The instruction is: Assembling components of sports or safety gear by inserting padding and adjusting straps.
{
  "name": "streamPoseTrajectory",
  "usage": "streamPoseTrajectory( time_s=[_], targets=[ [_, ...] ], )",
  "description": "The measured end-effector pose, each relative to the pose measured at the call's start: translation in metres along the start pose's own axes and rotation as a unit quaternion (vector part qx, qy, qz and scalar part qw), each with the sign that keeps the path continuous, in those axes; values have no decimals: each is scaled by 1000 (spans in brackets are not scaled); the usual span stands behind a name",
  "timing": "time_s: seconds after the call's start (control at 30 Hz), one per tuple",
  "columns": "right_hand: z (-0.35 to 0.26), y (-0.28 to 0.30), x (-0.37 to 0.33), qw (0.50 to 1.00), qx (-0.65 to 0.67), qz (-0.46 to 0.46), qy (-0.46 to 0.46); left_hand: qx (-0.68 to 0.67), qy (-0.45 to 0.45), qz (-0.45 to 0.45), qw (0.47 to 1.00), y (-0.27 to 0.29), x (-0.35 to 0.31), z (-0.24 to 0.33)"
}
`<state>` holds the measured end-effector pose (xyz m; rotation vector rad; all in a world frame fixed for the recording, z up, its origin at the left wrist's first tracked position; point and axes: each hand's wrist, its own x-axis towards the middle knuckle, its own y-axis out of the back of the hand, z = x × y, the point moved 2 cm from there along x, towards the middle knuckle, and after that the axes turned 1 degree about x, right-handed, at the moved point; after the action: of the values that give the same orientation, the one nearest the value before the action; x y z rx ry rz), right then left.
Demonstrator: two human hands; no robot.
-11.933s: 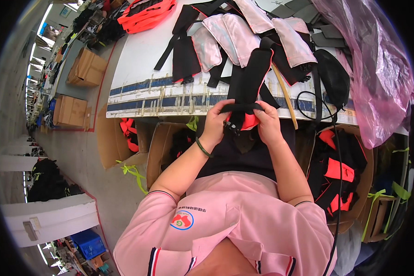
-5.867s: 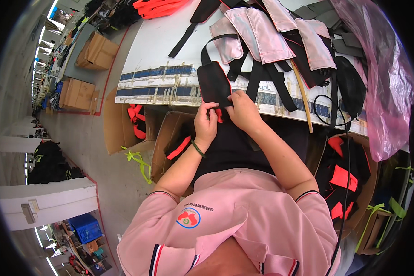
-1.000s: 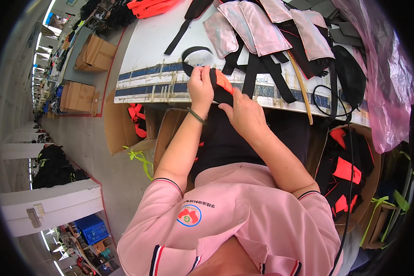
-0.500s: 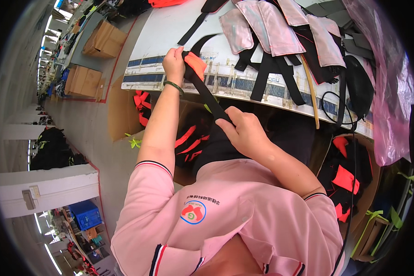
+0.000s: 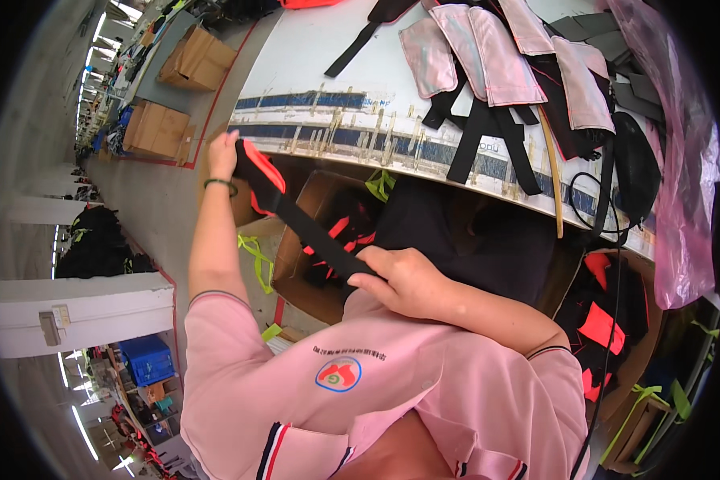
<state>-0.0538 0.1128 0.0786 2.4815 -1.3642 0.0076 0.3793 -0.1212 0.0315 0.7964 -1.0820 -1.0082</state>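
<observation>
A: Layout, biggest first?

B: White table [image 5: 312,60] across the top, taped stripes along its front edge. Pink plastic sheet [image 5: 676,176] hangs at the right edge. Open carton [image 5: 290,268] below the front edge, black and orange pieces inside. Pale pink pads [image 5: 506,60] heaped on the right half, black straps [image 5: 478,136] sticking out toward the front edge. Wooden stick [image 5: 552,180] beside those, poking past that edge.

A: Work piece?

B: Black-and-orange band [image 5: 316,234]. Off the table, slanting from just outside the front left corner toward the person's body, crossing the carton in view.

A: Hands?

B: Left hand [image 5: 223,156] has its fingers closed on the orange end, by that corner; exact fingertip placement can't tell. Right hand [image 5: 406,280] pinches the plain black end between thumb and bent fingers, close to the body.

A: What changed?

B: Half a second ago the left hand was over the table near the front edge. Now it's out past the corner, right hand's nearer the body, gap wider.

A: Meaning?

B: Band reads as drawn out lengthwise. Looks taut, gripped at both ends.
</observation>
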Motion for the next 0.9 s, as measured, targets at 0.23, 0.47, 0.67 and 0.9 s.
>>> streamPoseTrajectory(
  time_s=[0.23, 0.47, 0.67, 0.9],
  targets=[
    [83, 75, 29, 971, -99, 211, 43, 243, 65, -343, 905, 3, -134, -155],
    [174, 219, 54, 732, -578, 343, -113, -26, 274, -397, 876, -55, -162, -83],
    [202, 227, 81, 711, -626, 247, -205, -255, 65, -323, 909, -81, -122, 52],
    [201, 227, 70, 649, -692, 297, -106, -339, -65, -346, 872, -90, -102, 188]
  ],
)
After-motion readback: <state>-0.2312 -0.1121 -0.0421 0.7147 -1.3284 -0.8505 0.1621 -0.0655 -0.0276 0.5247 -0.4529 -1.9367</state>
